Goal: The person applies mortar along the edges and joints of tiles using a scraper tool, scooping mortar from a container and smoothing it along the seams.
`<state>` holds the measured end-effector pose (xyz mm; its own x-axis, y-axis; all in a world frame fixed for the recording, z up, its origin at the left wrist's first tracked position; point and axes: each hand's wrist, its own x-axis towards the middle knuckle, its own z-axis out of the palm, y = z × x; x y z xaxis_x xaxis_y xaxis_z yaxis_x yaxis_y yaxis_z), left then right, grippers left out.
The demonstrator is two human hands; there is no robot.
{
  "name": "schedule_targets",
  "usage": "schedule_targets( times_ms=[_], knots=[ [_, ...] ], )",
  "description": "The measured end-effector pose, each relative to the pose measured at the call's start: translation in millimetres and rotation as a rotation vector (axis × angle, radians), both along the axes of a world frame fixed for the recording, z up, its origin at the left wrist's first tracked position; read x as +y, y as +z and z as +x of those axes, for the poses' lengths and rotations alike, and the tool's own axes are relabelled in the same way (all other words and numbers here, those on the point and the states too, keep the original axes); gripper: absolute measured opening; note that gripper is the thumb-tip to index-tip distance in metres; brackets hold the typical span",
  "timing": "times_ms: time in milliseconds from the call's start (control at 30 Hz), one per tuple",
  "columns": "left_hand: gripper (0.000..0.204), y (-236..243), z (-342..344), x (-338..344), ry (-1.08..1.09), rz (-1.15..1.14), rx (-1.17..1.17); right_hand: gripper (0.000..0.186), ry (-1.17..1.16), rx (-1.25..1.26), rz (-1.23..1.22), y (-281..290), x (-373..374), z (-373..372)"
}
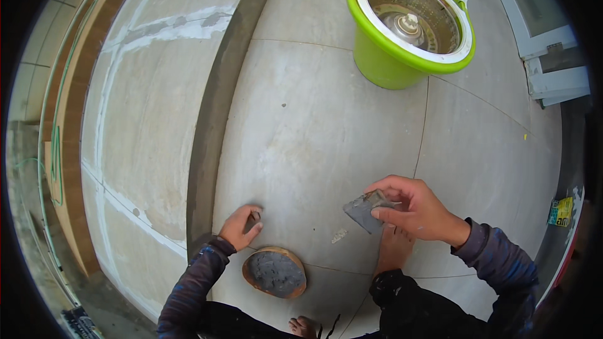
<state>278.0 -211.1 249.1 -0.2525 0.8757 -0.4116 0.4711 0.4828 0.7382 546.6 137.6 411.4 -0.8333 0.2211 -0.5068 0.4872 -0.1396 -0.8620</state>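
My right hand (422, 208) holds a small flat scraper (364, 212), smeared with grey paste, between thumb and fingers. Its broad edge points left, above the floor and just over my bare foot. My left hand (239, 228) is at the tiled step's base, fingers curled and thumb apart, with nothing I can make out in it. Just below that hand, a round shallow bowl (298, 257) with a brown rim sits on the floor, holding dark grey paste (274, 272).
A lime-green spin-mop bucket (388, 70) with a metal basket stands far right of centre. White-streaked joints (179, 30) cross the raised tiled step at left. A pale crumb of debris (339, 236) lies between my hands. A white-framed door (548, 44) borders the far right.
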Motion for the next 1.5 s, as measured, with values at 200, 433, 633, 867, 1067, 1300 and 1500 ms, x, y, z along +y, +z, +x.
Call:
schedule_targets(
  times_ms=[200, 433, 633, 867, 1067, 1300, 1500],
  knots=[
    [0.028, 31.1, 42.2, -24.8, -0.197, -0.26, -0.039, 0.033, -0.273, 0.05, -0.439, -104.8, -1.6, -17.0],
    [0.022, 24.6, 29.0, 10.2, -0.223, -0.274, 0.044, 0.035, -0.206, 0.069, -0.395, -123.3, 52.7, -64.7],
    [0.014, 26.5, -5.0, 125.4, 0.043, -0.174, 0.101, 0.036, -0.285, 0.122, -0.313, -118.6, 90.6, -69.9],
    [0.01, 0.8, -52.8, 264.7, 0.4, 0.014, 0.076, 0.032, -0.328, 0.124, -0.004, -116.2, 108.5, -81.2],
    [0.014, 19.2, -87.7, 312.1, 0.301, -0.035, 0.154, 0.037, -0.058, 0.366, 0.863, -103.7, 113.5, -115.5],
    [0.03, 15.1, -98.9, 287.7, 0.178, -0.457, -0.363, 0.018, 0.103, 0.381, 1.258, -127.7, 110.6, -155.7],
    [0.03, -15.0, -97.0, 263.9, 0.304, -0.396, -0.527, 0.02, 0.144, 0.129, 0.977, -113.9, 90.9, -150.4]
  ],
)
